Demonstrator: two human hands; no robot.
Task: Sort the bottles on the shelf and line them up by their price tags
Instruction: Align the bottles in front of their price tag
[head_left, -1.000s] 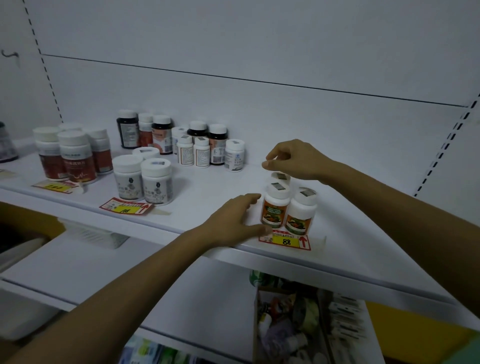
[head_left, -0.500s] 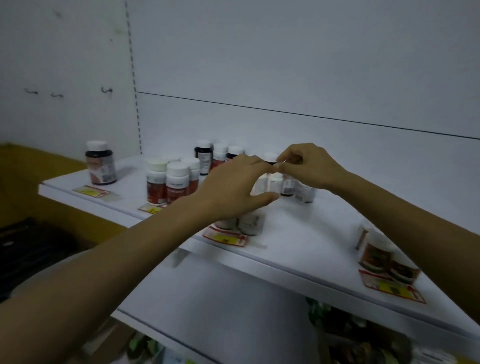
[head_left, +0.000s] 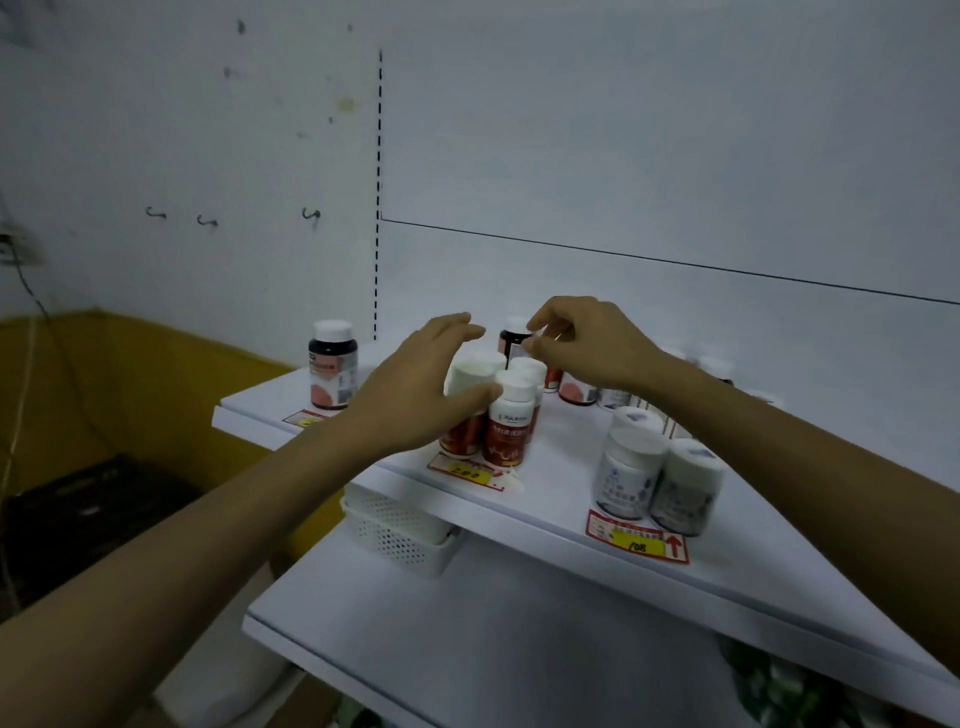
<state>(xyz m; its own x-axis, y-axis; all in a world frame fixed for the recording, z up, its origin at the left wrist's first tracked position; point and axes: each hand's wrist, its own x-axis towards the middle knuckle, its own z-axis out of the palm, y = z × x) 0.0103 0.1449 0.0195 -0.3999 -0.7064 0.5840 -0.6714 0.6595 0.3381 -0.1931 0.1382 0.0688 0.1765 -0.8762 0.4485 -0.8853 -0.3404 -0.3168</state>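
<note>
Bottles (head_left: 506, 431) with red labels cluster under the left hand (head_left: 415, 395), which is spread wide with its thumb touching one. The right hand (head_left: 587, 348) just beyond is curled; whether it holds anything I cannot tell. A hasty sweep could tip them off the shelf (head_left: 545, 493).

White-capped red bottles (head_left: 503, 423) stand on a white shelf (head_left: 561, 512).
</note>
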